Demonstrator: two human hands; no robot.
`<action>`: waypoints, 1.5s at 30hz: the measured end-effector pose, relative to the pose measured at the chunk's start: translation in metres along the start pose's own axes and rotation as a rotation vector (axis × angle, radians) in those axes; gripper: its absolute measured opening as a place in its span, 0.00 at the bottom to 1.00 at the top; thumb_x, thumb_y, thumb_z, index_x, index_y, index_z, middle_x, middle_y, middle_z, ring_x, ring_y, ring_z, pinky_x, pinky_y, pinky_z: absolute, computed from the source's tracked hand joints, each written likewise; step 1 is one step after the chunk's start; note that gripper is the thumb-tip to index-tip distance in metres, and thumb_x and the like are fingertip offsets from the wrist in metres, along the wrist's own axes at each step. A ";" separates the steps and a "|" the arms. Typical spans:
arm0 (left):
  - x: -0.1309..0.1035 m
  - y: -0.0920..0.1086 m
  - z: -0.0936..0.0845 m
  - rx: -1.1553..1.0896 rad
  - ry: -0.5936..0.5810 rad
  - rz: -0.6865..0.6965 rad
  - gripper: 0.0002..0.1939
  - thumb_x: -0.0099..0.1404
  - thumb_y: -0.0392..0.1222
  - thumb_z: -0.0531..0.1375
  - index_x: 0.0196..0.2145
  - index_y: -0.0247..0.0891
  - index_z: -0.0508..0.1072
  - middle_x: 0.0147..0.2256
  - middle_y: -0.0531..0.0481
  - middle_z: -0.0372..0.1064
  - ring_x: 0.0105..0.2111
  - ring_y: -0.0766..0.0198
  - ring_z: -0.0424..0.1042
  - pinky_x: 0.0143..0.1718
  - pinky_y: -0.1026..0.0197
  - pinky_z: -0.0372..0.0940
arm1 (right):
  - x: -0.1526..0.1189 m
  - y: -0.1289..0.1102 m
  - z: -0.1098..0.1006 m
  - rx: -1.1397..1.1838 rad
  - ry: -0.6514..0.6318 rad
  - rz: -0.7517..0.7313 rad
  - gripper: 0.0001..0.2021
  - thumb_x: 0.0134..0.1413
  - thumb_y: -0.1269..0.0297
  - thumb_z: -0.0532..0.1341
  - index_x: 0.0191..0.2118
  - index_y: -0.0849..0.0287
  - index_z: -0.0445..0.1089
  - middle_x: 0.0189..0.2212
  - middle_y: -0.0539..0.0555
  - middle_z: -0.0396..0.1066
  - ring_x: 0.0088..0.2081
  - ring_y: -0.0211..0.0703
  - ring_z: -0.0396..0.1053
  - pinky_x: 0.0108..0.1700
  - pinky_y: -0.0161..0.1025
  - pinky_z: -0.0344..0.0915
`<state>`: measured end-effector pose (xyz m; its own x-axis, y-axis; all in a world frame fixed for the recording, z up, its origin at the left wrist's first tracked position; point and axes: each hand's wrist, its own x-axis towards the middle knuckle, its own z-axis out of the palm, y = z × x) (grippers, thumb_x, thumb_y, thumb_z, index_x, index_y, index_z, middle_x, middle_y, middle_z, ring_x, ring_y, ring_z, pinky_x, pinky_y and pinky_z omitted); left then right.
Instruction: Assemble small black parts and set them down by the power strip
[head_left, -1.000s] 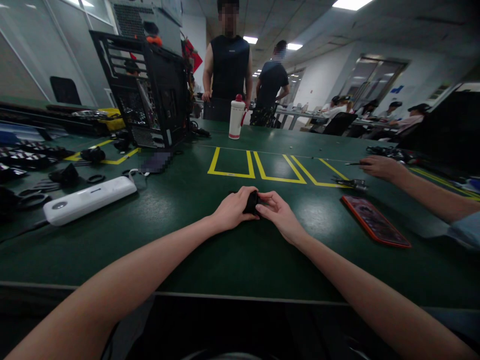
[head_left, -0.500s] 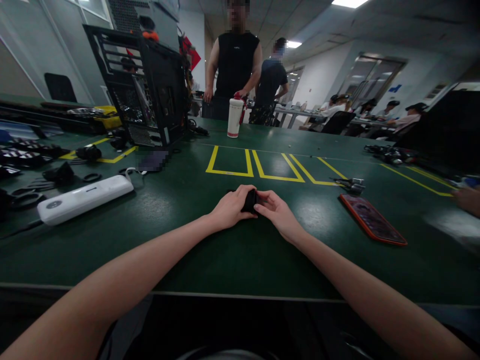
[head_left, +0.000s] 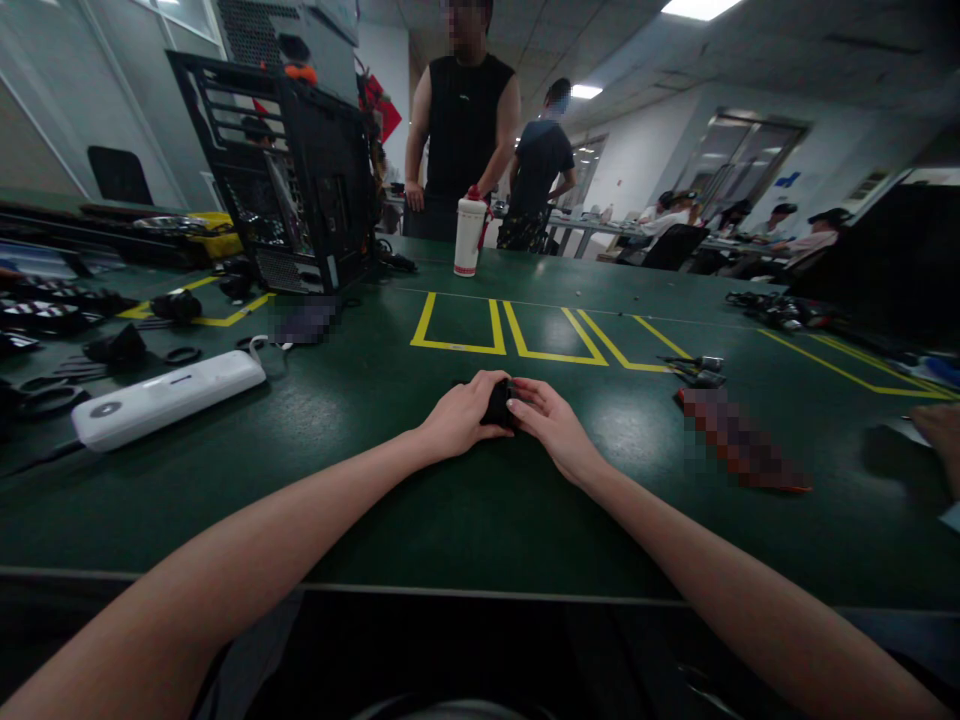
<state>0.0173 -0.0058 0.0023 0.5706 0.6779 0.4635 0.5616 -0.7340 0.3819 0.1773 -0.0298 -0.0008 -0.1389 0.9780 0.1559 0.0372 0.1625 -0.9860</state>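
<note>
Low over the green table [head_left: 420, 500], a small black object [head_left: 498, 404] sits between my two hands; its kind cannot be made out. My left hand [head_left: 466, 415] is wrapped round it from the left, thumb below and fingers above, covering much of it. From the right, the fingertips and thumb of my right hand [head_left: 553, 420] press together at its edge. Both forearms rest near the table's front. Beyond the hands lie frames of yellow tape [head_left: 459, 348] on the tabletop.
On the left are a white power strip [head_left: 172, 398], black parts and an open computer case [head_left: 330, 190]. A white cup [head_left: 469, 240] stands at the back. To the right lie a red-edged phone [head_left: 742, 445] and small metal-ended parts [head_left: 701, 370]. Another person's hand [head_left: 941, 435] shows far right.
My hands stay round the black object, with only a slight shift of the right fingers. At the far right, the other person's hand and a pale blurred item have moved.
</note>
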 end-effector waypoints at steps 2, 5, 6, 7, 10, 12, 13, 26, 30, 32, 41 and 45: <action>0.000 0.001 -0.001 -0.007 -0.002 0.000 0.33 0.51 0.48 0.61 0.50 0.38 0.51 0.46 0.43 0.58 0.41 0.54 0.65 0.38 0.53 0.62 | -0.002 -0.001 0.000 0.003 -0.047 -0.005 0.16 0.46 0.62 0.59 0.43 0.55 0.62 0.43 0.53 0.65 0.47 0.42 0.63 0.51 0.45 0.59; -0.001 0.002 -0.001 -0.011 0.001 -0.002 0.32 0.51 0.48 0.61 0.49 0.39 0.51 0.46 0.43 0.58 0.41 0.54 0.65 0.38 0.53 0.62 | -0.005 -0.004 0.000 0.021 -0.082 -0.033 0.15 0.44 0.64 0.60 0.42 0.55 0.63 0.43 0.52 0.66 0.48 0.41 0.62 0.52 0.44 0.58; -0.001 0.002 -0.001 -0.010 0.004 0.000 0.32 0.51 0.48 0.61 0.49 0.39 0.51 0.46 0.43 0.58 0.41 0.54 0.65 0.39 0.53 0.62 | -0.006 -0.005 0.000 0.030 -0.084 -0.040 0.15 0.43 0.64 0.61 0.41 0.54 0.63 0.44 0.51 0.65 0.48 0.41 0.62 0.52 0.44 0.57; -0.001 0.002 -0.001 -0.009 0.005 0.002 0.32 0.51 0.48 0.61 0.49 0.39 0.51 0.47 0.44 0.58 0.41 0.54 0.65 0.39 0.53 0.62 | -0.007 -0.005 0.000 0.038 -0.084 -0.041 0.15 0.43 0.64 0.61 0.41 0.54 0.63 0.44 0.51 0.65 0.48 0.41 0.62 0.52 0.43 0.58; -0.001 0.001 -0.001 -0.008 0.003 0.005 0.32 0.51 0.48 0.61 0.50 0.39 0.51 0.47 0.44 0.58 0.41 0.55 0.66 0.39 0.53 0.62 | -0.009 -0.006 -0.001 0.043 -0.060 -0.019 0.13 0.44 0.62 0.60 0.39 0.54 0.63 0.42 0.51 0.66 0.45 0.41 0.64 0.48 0.43 0.61; -0.001 0.001 0.000 -0.004 0.003 0.006 0.33 0.51 0.48 0.61 0.50 0.39 0.50 0.47 0.43 0.58 0.40 0.55 0.66 0.38 0.53 0.62 | -0.007 -0.005 -0.001 0.038 -0.034 -0.010 0.11 0.45 0.60 0.59 0.37 0.55 0.64 0.38 0.51 0.67 0.41 0.40 0.66 0.45 0.43 0.63; -0.001 0.000 0.000 -0.002 0.004 0.007 0.33 0.50 0.48 0.61 0.50 0.39 0.50 0.47 0.43 0.58 0.40 0.55 0.66 0.38 0.53 0.62 | -0.006 -0.004 -0.001 0.036 -0.020 -0.013 0.11 0.45 0.60 0.60 0.36 0.55 0.64 0.37 0.50 0.67 0.40 0.40 0.66 0.44 0.43 0.63; -0.001 0.001 -0.001 -0.006 -0.004 0.000 0.33 0.51 0.48 0.61 0.50 0.39 0.51 0.47 0.43 0.57 0.41 0.54 0.65 0.39 0.52 0.62 | -0.008 -0.005 0.000 0.053 -0.087 -0.042 0.15 0.42 0.67 0.61 0.40 0.54 0.61 0.43 0.51 0.66 0.47 0.40 0.63 0.51 0.43 0.58; -0.001 0.000 -0.001 0.008 -0.004 0.002 0.33 0.51 0.49 0.61 0.50 0.39 0.51 0.47 0.43 0.57 0.40 0.54 0.65 0.38 0.53 0.62 | -0.010 -0.005 0.001 0.055 -0.075 -0.041 0.11 0.44 0.66 0.60 0.37 0.54 0.62 0.40 0.50 0.66 0.44 0.39 0.65 0.49 0.42 0.61; -0.001 -0.001 0.000 0.008 0.001 0.005 0.33 0.51 0.49 0.61 0.50 0.39 0.51 0.47 0.43 0.58 0.40 0.54 0.65 0.38 0.53 0.62 | -0.009 -0.005 0.001 0.032 -0.046 -0.035 0.09 0.45 0.63 0.59 0.35 0.55 0.62 0.38 0.50 0.67 0.42 0.39 0.66 0.48 0.42 0.62; -0.001 -0.002 0.001 0.002 0.004 0.004 0.33 0.51 0.49 0.61 0.50 0.39 0.50 0.47 0.43 0.57 0.41 0.54 0.65 0.39 0.53 0.62 | 0.000 0.001 -0.001 -0.021 -0.045 0.010 0.15 0.46 0.61 0.59 0.43 0.55 0.62 0.43 0.53 0.65 0.47 0.42 0.63 0.51 0.45 0.58; -0.001 0.000 0.000 0.011 -0.002 0.005 0.32 0.51 0.49 0.60 0.50 0.38 0.50 0.47 0.43 0.58 0.41 0.54 0.65 0.38 0.53 0.62 | -0.004 -0.002 -0.002 0.034 -0.097 -0.022 0.15 0.45 0.65 0.61 0.41 0.55 0.62 0.43 0.52 0.65 0.48 0.40 0.62 0.52 0.43 0.57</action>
<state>0.0162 -0.0062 0.0020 0.5743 0.6746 0.4638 0.5656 -0.7365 0.3709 0.1796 -0.0342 0.0007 -0.2345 0.9567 0.1723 -0.0004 0.1772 -0.9842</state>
